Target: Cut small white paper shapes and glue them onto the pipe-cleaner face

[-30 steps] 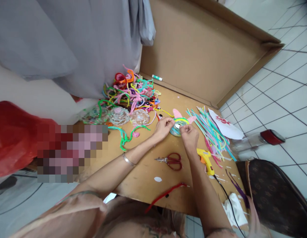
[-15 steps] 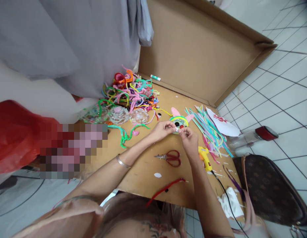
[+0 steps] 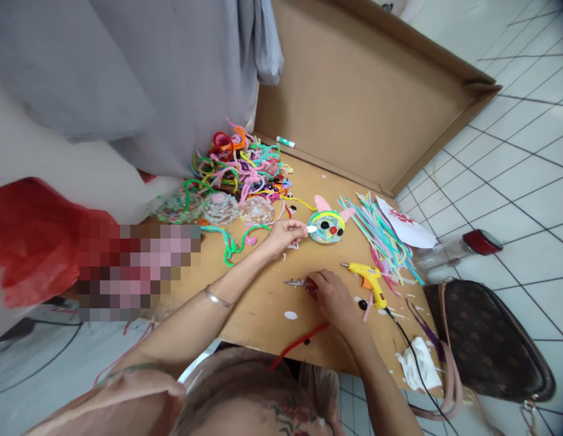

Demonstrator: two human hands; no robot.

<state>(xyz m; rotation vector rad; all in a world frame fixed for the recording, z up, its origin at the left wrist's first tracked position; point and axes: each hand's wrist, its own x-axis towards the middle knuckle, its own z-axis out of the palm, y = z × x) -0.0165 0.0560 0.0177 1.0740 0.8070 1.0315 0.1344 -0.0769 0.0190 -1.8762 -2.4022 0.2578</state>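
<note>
Heap of pink, green and orange fuzzy stems (image 3: pixel 247 166): banked on the far side; loose ends could snag my left forearm if I swept it back.
Left hand (image 3: pixel 283 235): fingertips pinched together on a small white paper-like oval (image 3: pixel 312 229); a slack pinch could drop it, a hard one crease it.
Metal scissors with red handles (image 3: pixel 296 283): blades point left, so a careless swing could nick my forearm.
Round animal-face disc with pink ears, black eyes and red nose (image 3: pixel 326 235): flat on the tan tabletop (image 3: pixel 258 309), just beside the oval.
Right hand (image 3: pixel 333 293): fingers bent over those handles, apart from the left; whether they grip, I cannot tell.
Yellow glue gun (image 3: pixel 372 281): nozzle near my knuckles, a burn risk if hot; tugging its black cord (image 3: pixel 413 351) could drag it.
Tabletop edges: near one at my waist, a red fuzzy stem (image 3: pixel 302 344) hanging past; brown board panel (image 3: pixel 363 97) walls the far side; brown patterned handbag (image 3: pixel 490 345) crowds the right. Most room lies between left forearm and scissors.
</note>
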